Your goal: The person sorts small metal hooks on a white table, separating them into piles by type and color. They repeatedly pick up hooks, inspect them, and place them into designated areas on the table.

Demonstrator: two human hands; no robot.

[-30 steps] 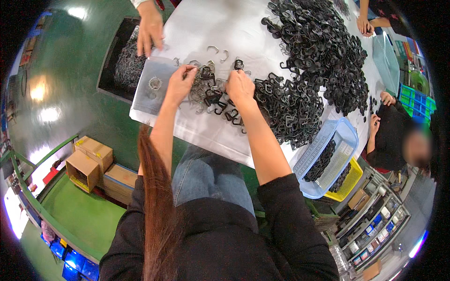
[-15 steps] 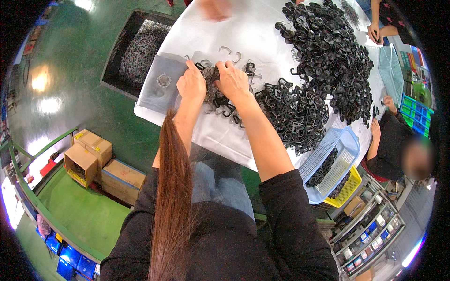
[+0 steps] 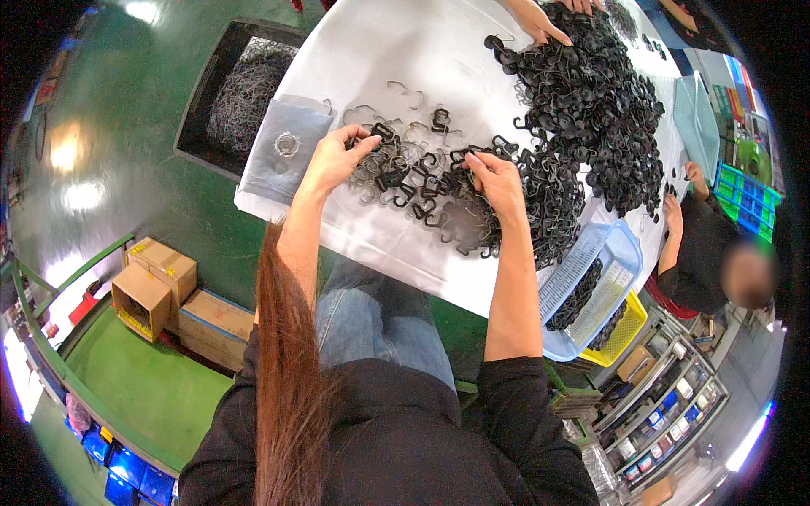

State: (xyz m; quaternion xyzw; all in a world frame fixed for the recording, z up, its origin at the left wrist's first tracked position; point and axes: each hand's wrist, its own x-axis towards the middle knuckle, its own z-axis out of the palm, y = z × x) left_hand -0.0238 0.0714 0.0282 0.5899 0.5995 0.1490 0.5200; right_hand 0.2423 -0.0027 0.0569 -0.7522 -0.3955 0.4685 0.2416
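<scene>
Black hook-shaped pieces (image 3: 426,185) lie loosely spread on the white-covered table (image 3: 380,240), mixed with thin curved greyish bits. At their left end my left hand (image 3: 334,158) has its thumb and fingers pinched at a black hook (image 3: 382,131). My right hand (image 3: 502,187) is closed at the right end, thumb and finger together among the dark pieces. What it grips is hidden or too small to name. Beside it a denser heap of the same hooks (image 3: 553,207) reaches toward a large pile of round black parts (image 3: 591,110).
A grey sheet (image 3: 291,139) with a round bit lies at the table's left corner. Below it a dark crate (image 3: 198,126) holds wiry scrap. Blue (image 3: 629,244) and yellow baskets (image 3: 631,333) stand at the right edge. Other people's hands (image 3: 536,21) work at the far side; cartons (image 3: 173,266) stand left.
My hands were close together over the hooks; now they are apart, the right moved right and nearer, the left slightly left. The hooks are spread wider. Another person's hand reaches the large pile.
</scene>
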